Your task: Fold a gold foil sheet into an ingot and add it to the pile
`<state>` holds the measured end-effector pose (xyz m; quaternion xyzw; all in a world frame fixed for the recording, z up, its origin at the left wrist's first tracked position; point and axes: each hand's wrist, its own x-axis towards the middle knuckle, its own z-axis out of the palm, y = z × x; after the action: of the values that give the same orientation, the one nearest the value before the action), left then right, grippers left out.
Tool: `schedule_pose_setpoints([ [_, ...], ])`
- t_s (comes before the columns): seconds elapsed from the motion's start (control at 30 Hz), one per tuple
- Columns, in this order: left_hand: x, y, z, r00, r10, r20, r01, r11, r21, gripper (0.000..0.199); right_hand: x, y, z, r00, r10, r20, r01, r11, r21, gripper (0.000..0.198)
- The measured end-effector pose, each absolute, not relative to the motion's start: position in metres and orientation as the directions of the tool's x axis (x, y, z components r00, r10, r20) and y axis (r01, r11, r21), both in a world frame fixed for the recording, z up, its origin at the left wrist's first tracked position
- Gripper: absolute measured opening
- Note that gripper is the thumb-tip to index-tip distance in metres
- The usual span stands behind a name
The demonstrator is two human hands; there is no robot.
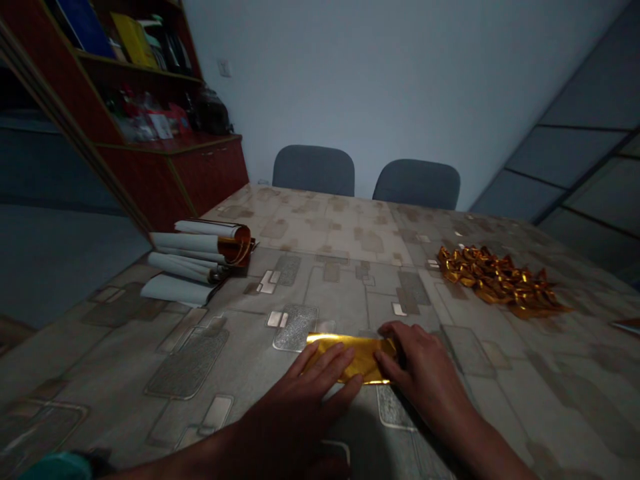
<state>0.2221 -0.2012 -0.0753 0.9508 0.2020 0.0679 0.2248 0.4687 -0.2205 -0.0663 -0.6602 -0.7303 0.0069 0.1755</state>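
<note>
A strip of shiny gold foil paper (367, 363), folded flat, lies crosswise on the table in front of me. My left hand (320, 383) rests on its left part with the fingers stretched out over the foil. At the strip's right end, my right hand (417, 363) has its thumb on top and its index finger bent round the far corner, pinching the paper. The right fingers partly cover that end. To the right sits a cluster of folded gold foil pieces (500, 280). On the left are stacked, curled sheets (187, 260) with pale backs and gold faces.
The table (340, 287) wears a patterned cloth. Two grey chairs, a left chair (314, 170) and a right chair (419, 183), stand at its far edge. A red-brown cabinet (200, 177) with filled shelves is at the back left. Something teal (57, 467) shows at the lower left.
</note>
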Motion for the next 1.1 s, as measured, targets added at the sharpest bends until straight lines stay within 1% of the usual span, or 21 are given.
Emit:
schedule_pose_setpoints([
  [0.07, 0.222, -0.201, -0.075, 0.907, 0.419, 0.035, 0.359, -0.816, 0.454, 0.090, 0.465, -0.223, -0.062, -0.105, 0.930, 0.353, 0.971, 0.173, -0.168, 0.029],
  [0.1, 0.222, -0.201, -0.075, 0.906, 0.421, 0.035, 0.361, -0.815, 0.453, 0.091, 0.461, -0.225, -0.061, -0.140, 0.906, 0.400, 0.971, 0.205, -0.123, 0.029],
  [0.13, 0.222, -0.200, -0.074, 0.905, 0.424, 0.034, 0.364, -0.813, 0.454, 0.092, 0.456, -0.227, -0.060, -0.174, 0.885, 0.431, 0.969, 0.233, -0.087, 0.025],
  [0.17, 0.222, -0.200, -0.073, 0.904, 0.427, 0.031, 0.367, -0.811, 0.455, 0.094, 0.451, -0.229, -0.060, -0.230, 0.859, 0.458, 0.949, 0.302, -0.090, 0.020],
  [0.2, 0.223, -0.199, -0.072, 0.904, 0.428, 0.028, 0.369, -0.809, 0.457, 0.095, 0.445, -0.231, -0.062, -0.306, 0.835, 0.458, 0.908, 0.401, -0.124, 0.017],
  [0.23, 0.223, -0.198, -0.070, 0.903, 0.428, 0.025, 0.369, -0.807, 0.460, 0.096, 0.438, -0.232, -0.065, -0.343, 0.813, 0.471, 0.873, 0.461, -0.160, 0.018],
  [0.3, 0.225, -0.197, -0.066, 0.906, 0.423, 0.027, 0.363, -0.806, 0.467, 0.093, 0.428, -0.234, -0.072, -0.365, 0.792, 0.489, 0.846, 0.501, -0.181, 0.022],
  [0.33, 0.226, -0.197, -0.065, 0.907, 0.419, 0.036, 0.355, -0.808, 0.471, 0.092, 0.424, -0.234, -0.075, -0.368, 0.807, 0.462, 0.842, 0.500, -0.202, 0.023],
  [0.43, 0.226, -0.198, -0.067, 0.905, 0.420, 0.063, 0.345, -0.814, 0.467, 0.091, 0.422, -0.231, -0.083, -0.315, 0.883, 0.348, 0.880, 0.409, -0.242, 0.020],
  [0.53, 0.224, -0.198, -0.071, 0.907, 0.420, 0.040, 0.359, -0.818, 0.449, 0.097, 0.427, -0.229, -0.085, -0.296, 0.919, 0.261, 0.902, 0.358, -0.239, 0.016],
  [0.67, 0.219, -0.193, -0.070, 0.925, 0.375, 0.056, 0.313, -0.839, 0.446, 0.101, 0.434, -0.228, -0.085, -0.325, 0.900, 0.289, 0.909, 0.382, -0.168, 0.014],
  [0.8, 0.213, -0.185, -0.066, 0.937, 0.335, 0.097, 0.259, -0.855, 0.450, 0.098, 0.437, -0.228, -0.084, -0.358, 0.884, 0.301, 0.909, 0.403, -0.104, 0.020],
  [0.87, 0.208, -0.183, -0.065, 0.939, 0.337, 0.072, 0.276, -0.861, 0.427, 0.097, 0.437, -0.228, -0.083, -0.369, 0.885, 0.286, 0.909, 0.408, -0.089, 0.022],
  [0.93, 0.200, -0.182, -0.064, 0.937, 0.349, 0.017, 0.315, -0.866, 0.388, 0.095, 0.437, -0.229, -0.081, -0.367, 0.894, 0.258, 0.913, 0.399, -0.082, 0.024],
  [1.0, 0.190, -0.183, -0.061, 0.924, 0.381, -0.025, 0.366, -0.865, 0.344, 0.089, 0.438, -0.229, -0.080, -0.359, 0.904, 0.233, 0.919, 0.385, -0.079, 0.026],
  [1.1, 0.175, -0.185, -0.057, 0.919, 0.394, 0.000, 0.372, -0.869, 0.327, 0.085, 0.439, -0.230, -0.079, -0.354, 0.911, 0.210, 0.924, 0.376, -0.072, 0.028],
])
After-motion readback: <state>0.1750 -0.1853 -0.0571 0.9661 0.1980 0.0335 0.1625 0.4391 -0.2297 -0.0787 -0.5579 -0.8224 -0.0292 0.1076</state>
